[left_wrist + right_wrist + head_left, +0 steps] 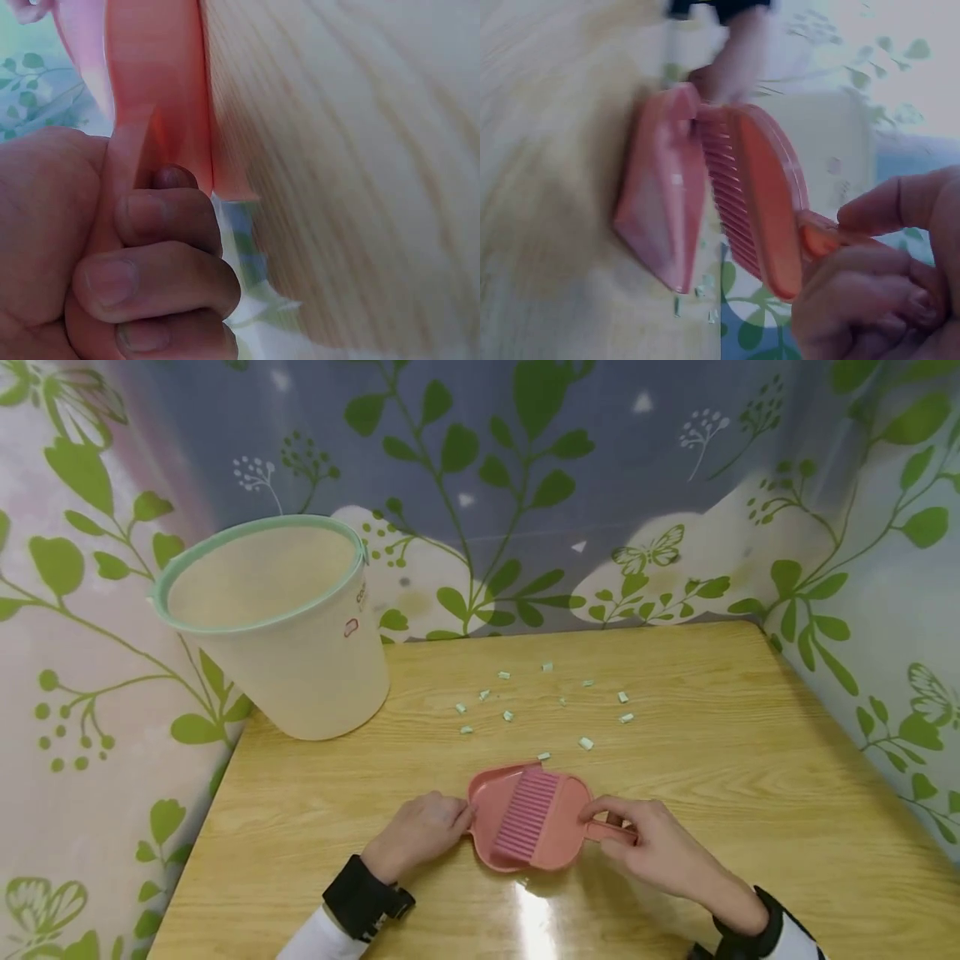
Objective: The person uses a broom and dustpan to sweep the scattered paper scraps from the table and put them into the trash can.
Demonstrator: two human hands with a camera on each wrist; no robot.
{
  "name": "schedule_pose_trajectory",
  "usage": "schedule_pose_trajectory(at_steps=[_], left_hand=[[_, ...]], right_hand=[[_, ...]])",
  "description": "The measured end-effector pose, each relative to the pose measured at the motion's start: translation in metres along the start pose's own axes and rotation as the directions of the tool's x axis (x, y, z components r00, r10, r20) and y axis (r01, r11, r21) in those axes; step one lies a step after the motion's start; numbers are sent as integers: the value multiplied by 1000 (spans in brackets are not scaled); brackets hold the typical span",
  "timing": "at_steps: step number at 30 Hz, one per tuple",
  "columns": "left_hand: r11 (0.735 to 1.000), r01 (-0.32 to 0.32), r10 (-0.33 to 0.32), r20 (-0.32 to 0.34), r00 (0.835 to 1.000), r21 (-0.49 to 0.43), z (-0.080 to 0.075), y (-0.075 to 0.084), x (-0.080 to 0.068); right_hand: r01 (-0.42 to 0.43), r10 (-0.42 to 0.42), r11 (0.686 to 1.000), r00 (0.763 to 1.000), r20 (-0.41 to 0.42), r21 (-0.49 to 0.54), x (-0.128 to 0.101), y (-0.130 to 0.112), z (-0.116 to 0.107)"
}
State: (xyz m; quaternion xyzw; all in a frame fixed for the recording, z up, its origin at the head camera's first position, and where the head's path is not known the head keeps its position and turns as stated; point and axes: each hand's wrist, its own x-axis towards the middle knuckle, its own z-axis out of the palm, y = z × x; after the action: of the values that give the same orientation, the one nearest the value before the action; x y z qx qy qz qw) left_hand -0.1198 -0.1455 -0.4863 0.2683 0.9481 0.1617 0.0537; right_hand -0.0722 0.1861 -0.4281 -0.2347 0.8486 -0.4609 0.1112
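- Clearly, we are at the very start: the small green paper scraps [525,710] lie scattered on the wooden table [750,760], all of them untouched beyond the front edge of the pink dustpan [487,802], the nearest just beside it.
- We see the dustpan lying flat on the table close to the person, with the pink brush [528,814] resting across it, bristles down.
- Our left hand [420,831] sits at the dustpan's left edge; the left wrist view shows its fingers [157,217] curled against the pink plastic with the thumb laid along it, so we judge it grips the pan.
- Our right hand [652,843] pinches the brush's short handle [817,236], fingers closed round it; in the right wrist view the brush tilts up off the pan.
- We judge nothing is swept yet: no scraps show in the pan.
- The cream bin [285,618] with the green rim stands well apart at the table's far left corner; it looks empty, though we cannot see its bottom.
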Motion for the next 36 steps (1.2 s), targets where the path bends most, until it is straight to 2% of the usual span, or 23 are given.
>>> schedule_pose_trajectory(at_steps=[2, 3, 4, 6, 7, 8, 9, 10, 11, 13, 14, 15, 17, 18, 20, 21, 23, 27, 28, 30, 33, 35, 36], left_hand=[[1000, 2, -2, 2, 1000, 1, 0, -1, 1], [1000, -1, 1, 0, 1000, 1, 0, -1, 1], [1000, 3, -3, 2, 1000, 4, 0, -2, 2], [1000, 9, -9, 8, 1000, 6, -1, -2, 3], [1000, 16, -16, 13, 1000, 2, -1, -3, 3], [1000, 22, -22, 17, 1000, -2, -1, -3, 4], [1000, 26, -26, 21, 999, -4, -2, -3, 4], [999, 34, -34, 28, 999, -7, -2, -3, 4], [999, 37, -37, 31, 999, -11, -2, -4, 4], [999, 40, -39, 31, 999, -12, -3, -3, 4], [999, 37, -36, 25, 999, -16, -3, -3, 4], [999, 35, -35, 22, 999, -16, -3, -3, 4], [999, 34, -34, 13, 999, -10, -3, -3, 4], [999, 35, -34, 11, 999, -8, -3, -3, 4], [999, 35, -35, 11, 999, -5, -3, -3, 5], [999, 39, -39, 17, 999, -4, -2, -3, 5], [999, 45, -45, 26, 999, -6, -2, -2, 6], [999, 43, -43, 32, 999, -19, -2, 0, 7], [999, 42, -41, 32, 999, -19, -3, 0, 7], [999, 38, -38, 30, 999, -20, -4, 2, 7], [999, 34, -34, 24, 999, -24, -5, 3, 6], [999, 42, -41, 30, 999, -27, -4, 2, 4], [998, 46, -45, 31, 999, -34, -4, 2, 2]], right_hand=[[-11, 7, 984, 1000, 21, 180, -4, 2, -12], [-21, 12, 958, 999, 33, 285, -6, 4, -17], [-26, 11, 922, 999, 43, 386, -8, 6, -21], [-44, 23, 827, 999, 44, 561, -13, 10, -28], [-52, 44, 788, 999, 27, 613, -16, 11, -30], [-56, 77, 771, 997, -5, 635, -19, 12, -31], [-46, 104, 775, 993, -56, 631, -20, 12, -31], [-23, 124, 812, 983, -134, 583, -21, 11, -31], [-2, 128, 871, 966, -223, 491, -22, 11, -31], [18, 69, 978, 913, -402, 208, -20, 11, -32], [28, -6, 999, 877, -480, 40, -18, 12, -33], [32, -97, 991, 838, -537, -130, -15, 14, -36], [33, -276, 919, 765, -582, -393, -10, 20, -44], [39, -343, 880, 742, -576, -474, -8, 24, -48], [38, -424, 814, 721, -549, -580, -4, 32, -55], [16, -432, 791, 724, -538, -612, -3, 35, -58], [-11, -413, 778, 744, -525, -628, -2, 42, -59], [-33, -306, 815, 823, -479, -578, -3, 49, -56], [-17, -288, 830, 842, -456, -557, -3, 50, -55], [30, -290, 836, 872, -395, -547, -4, 51, -54], [123, -333, 831, 892, -306, -543, -2, 50, -54], [141, -334, 827, 902, -273, -544, 1, 48, -56], [132, -312, 838, 912, -267, -529, 4, 46, -58]])
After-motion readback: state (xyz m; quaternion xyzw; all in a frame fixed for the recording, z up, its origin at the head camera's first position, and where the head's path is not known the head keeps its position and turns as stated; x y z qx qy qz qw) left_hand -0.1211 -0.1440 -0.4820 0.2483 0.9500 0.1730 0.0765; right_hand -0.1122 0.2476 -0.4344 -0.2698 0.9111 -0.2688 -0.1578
